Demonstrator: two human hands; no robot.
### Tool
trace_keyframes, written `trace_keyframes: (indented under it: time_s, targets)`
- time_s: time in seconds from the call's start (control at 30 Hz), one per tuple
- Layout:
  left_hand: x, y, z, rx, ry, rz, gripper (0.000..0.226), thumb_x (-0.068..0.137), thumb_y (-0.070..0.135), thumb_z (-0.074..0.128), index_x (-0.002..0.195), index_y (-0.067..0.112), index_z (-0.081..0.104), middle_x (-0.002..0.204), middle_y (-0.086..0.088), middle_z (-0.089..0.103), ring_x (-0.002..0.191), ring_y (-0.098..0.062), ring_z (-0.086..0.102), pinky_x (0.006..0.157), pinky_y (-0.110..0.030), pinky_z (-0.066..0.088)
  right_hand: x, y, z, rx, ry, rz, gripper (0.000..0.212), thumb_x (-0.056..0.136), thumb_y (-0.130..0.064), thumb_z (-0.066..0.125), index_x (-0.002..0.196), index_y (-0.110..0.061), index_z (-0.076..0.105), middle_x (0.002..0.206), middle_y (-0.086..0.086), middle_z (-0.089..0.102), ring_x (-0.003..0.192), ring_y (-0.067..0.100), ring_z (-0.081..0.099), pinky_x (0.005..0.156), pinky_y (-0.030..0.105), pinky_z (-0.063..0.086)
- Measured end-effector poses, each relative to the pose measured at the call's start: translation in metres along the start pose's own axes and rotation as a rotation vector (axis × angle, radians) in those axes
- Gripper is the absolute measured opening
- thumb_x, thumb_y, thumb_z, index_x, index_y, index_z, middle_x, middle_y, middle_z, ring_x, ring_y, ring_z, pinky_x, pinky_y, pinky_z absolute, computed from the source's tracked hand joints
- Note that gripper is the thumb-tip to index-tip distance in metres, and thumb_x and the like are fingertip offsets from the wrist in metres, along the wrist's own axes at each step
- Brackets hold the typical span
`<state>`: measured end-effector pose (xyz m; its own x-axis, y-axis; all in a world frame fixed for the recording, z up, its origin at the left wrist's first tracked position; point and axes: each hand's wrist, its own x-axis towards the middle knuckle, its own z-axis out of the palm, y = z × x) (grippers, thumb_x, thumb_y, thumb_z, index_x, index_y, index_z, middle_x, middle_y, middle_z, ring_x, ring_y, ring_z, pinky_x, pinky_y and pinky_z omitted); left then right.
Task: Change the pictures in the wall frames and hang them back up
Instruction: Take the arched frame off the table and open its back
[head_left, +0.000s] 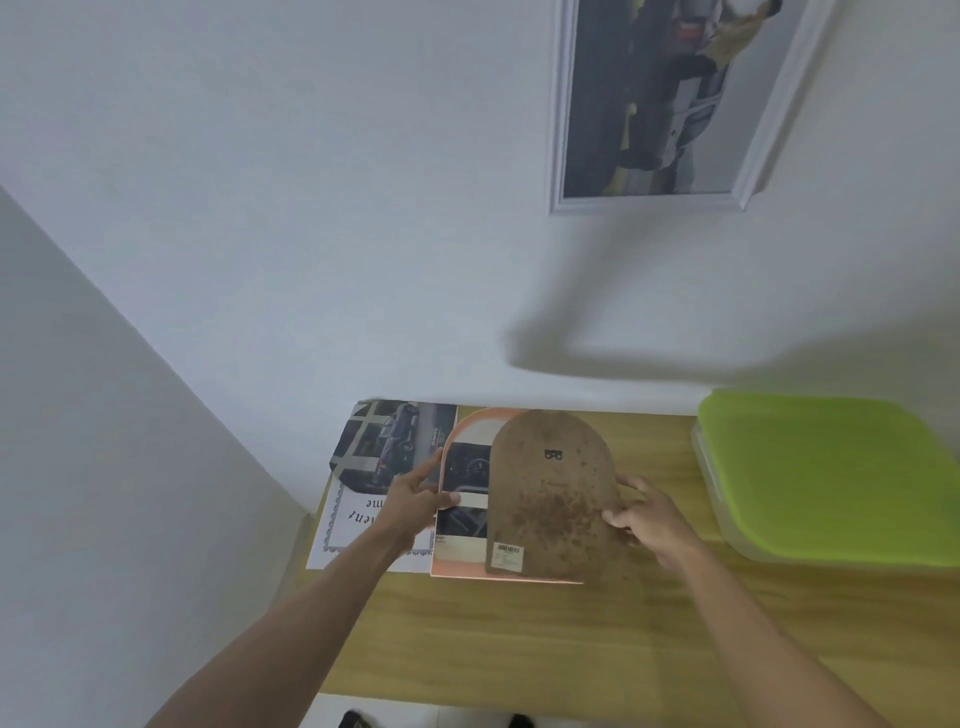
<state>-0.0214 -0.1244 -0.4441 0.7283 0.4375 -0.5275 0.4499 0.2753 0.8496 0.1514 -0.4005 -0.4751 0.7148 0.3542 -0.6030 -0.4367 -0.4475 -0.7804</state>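
Note:
An arch-shaped pink frame (457, 564) lies face down on the wooden table (519, 639), a picture (467, 499) showing in its open back. My right hand (647, 517) grips the right edge of the brown arch-shaped backing board (550, 499), which rests tilted over the frame's right part. My left hand (415, 501) rests on the frame's left edge, thumb on the picture, index finger pointing out. A white rectangular frame (561, 156) with a dark car picture hangs on the wall above.
Loose prints lie left of the arch frame: a car print (384, 447) and a white sheet with text (353, 519). A clear box with a green lid (831, 478) sits at the table's right. The room corner is to the left.

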Motion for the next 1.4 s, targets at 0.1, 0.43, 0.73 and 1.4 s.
trace_keyframes:
  time_s: [0.1, 0.43, 0.73, 1.4]
  targets:
    - [0.005, -0.002, 0.001, 0.021, -0.002, 0.005, 0.076, 0.085, -0.011, 0.063, 0.145, 0.031, 0.041, 0.1, -0.01, 0.076, 0.094, -0.029, 0.072, 0.092, -0.049, 0.055, 0.002, 0.005, -0.013, 0.026, 0.104, -0.021, 0.064, 0.091, 0.009, 0.056, 0.144, -0.024, 0.045, 0.109, 0.009, 0.069, 0.091, 0.019, 0.068, 0.065, 0.029, 0.053]
    - [0.019, -0.016, -0.019, 0.096, 0.103, -0.036, 0.075, 0.085, -0.011, 0.063, 0.145, 0.03, 0.044, 0.107, -0.012, 0.073, 0.094, -0.032, 0.071, 0.084, -0.048, 0.058, 0.035, 0.023, -0.04, -0.116, 0.487, 0.027, 0.06, 0.093, 0.002, 0.041, 0.149, -0.021, 0.042, 0.143, 0.007, 0.054, 0.128, 0.03, 0.054, 0.103, 0.039, 0.049]
    - [0.028, -0.02, -0.011, 0.104, 0.123, -0.087, 0.073, 0.086, -0.006, 0.064, 0.144, 0.033, 0.043, 0.103, -0.012, 0.073, 0.089, -0.031, 0.072, 0.089, -0.056, 0.054, 0.04, 0.037, -0.002, -0.987, 0.261, -0.055, 0.059, 0.101, -0.044, 0.042, 0.155, -0.03, 0.024, 0.162, 0.014, 0.013, 0.15, 0.035, 0.01, 0.119, 0.051, 0.017]
    - [0.033, -0.02, 0.015, 0.581, 0.193, 0.021, 0.051, 0.085, -0.003, 0.065, 0.128, 0.024, 0.059, 0.094, -0.005, 0.074, 0.09, -0.014, 0.067, 0.087, -0.046, 0.057, 0.033, 0.027, 0.058, -0.873, 0.06, -0.362, 0.042, 0.1, -0.028, 0.052, 0.137, -0.008, 0.052, 0.124, 0.007, 0.063, 0.114, 0.022, 0.06, 0.098, 0.039, 0.051]
